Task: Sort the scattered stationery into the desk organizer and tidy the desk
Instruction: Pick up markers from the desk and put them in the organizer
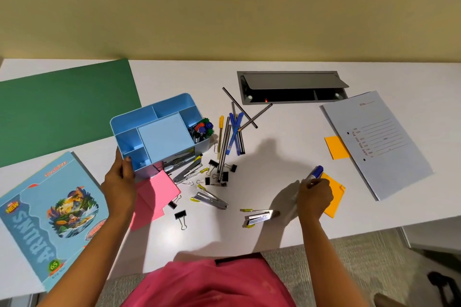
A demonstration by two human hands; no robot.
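From the head camera, our left hand (119, 179) grips the near-left wall of the light-blue plastic desk organizer (162, 134) on the white desk (274, 157). Our right hand (315, 193) is closed around a blue-capped marker (315, 173), whose long axis points up and right. The organizer lies to that marker's left, far nearer our left hand. The blue notebook (50, 217) cover reads "ARJUN'S" and "NEW".

- Bare white desk (269, 162) lay open between the pens (233, 132) and the right hand (315, 193).
- Staplers (209, 199) and binder clips (219, 172) crowded the approach beside the blue organizer (159, 132).
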